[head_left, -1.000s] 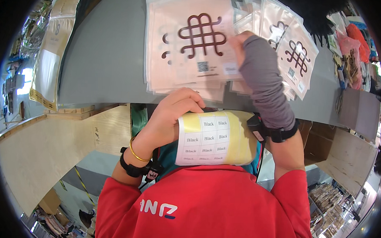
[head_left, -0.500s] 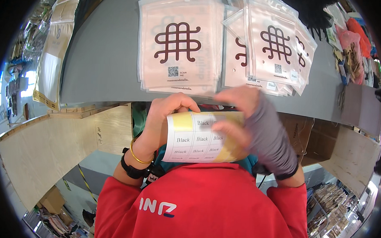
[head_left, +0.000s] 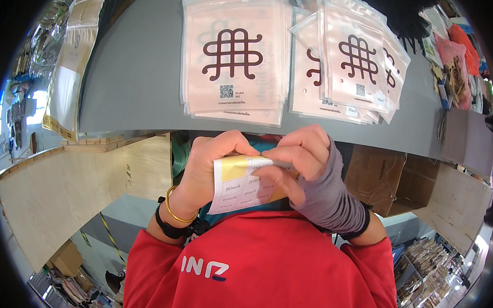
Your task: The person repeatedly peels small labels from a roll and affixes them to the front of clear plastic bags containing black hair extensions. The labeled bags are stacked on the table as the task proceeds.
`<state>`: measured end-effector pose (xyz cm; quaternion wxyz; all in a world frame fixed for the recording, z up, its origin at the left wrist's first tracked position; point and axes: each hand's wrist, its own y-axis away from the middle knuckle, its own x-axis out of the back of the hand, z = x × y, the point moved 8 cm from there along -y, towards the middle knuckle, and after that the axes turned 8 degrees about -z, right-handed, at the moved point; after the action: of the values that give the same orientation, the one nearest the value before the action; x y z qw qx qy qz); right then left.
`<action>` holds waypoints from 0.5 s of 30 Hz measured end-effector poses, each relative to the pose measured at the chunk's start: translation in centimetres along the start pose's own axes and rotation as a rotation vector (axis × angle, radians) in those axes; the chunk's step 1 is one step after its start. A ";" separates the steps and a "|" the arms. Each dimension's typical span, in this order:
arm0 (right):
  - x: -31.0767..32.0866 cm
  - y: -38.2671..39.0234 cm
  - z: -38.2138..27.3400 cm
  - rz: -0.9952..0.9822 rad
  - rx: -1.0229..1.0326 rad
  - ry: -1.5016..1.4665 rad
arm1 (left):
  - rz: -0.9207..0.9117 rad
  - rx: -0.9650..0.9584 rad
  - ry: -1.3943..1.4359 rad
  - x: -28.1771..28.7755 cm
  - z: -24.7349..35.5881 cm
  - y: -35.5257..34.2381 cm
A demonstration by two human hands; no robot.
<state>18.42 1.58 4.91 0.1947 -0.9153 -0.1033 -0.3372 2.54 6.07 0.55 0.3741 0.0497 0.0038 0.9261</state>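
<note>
**Just below the near edge of a grey desk (head_left: 135, 68), a left hand (head_left: 214, 155) and a right hand (head_left: 306, 156) are holding a label sheet (head_left: 231, 190)**

In the head view, the sheet is hanging close against a red shirt, its white and yellow printed face showing. The left hand's fingers are clamping its upper left part, probably steadying it. The right hand's fingers are bunching at the top edge, with the thumb lying across the face; whether they are pinching the sheet, I cannot tell. The paper is bending between the hands, seemingly from their pressure.

On the desk beyond, two piles of pale pink bags are lying emblem-side up. The left pile (head_left: 232, 101) is sitting fairly square, likely for easy reach. The right pile (head_left: 365, 22) is fanning out loosely, and small white labels are showing near lower corners, perhaps because the overlap is leaving them uncovered.
</note>
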 end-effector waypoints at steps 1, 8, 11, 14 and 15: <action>-0.3 -0.1 0.3 -0.017 -0.022 -0.025 | 0.003 -0.009 -0.027 0.1 0.1 0.1; 1.0 -1.8 -0.2 0.026 -0.013 0.007 | 0.015 0.058 -0.085 1.9 -1.9 -0.7; 3.1 -3.4 2.1 0.099 -0.085 -0.042 | 0.053 -0.164 -0.392 2.5 -1.3 -1.6; 2.7 -5.6 6.8 0.090 -0.144 -0.064 | -0.024 -0.318 -0.604 1.6 -1.0 -2.1; 1.8 -6.0 8.3 0.042 -0.186 -0.036 | -0.022 -0.351 -0.622 1.5 -1.0 -2.2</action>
<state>22.60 10.64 2.01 0.1140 -0.9372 -0.0559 -0.3249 2.92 8.77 -0.36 0.3702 0.2642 -0.2689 0.8490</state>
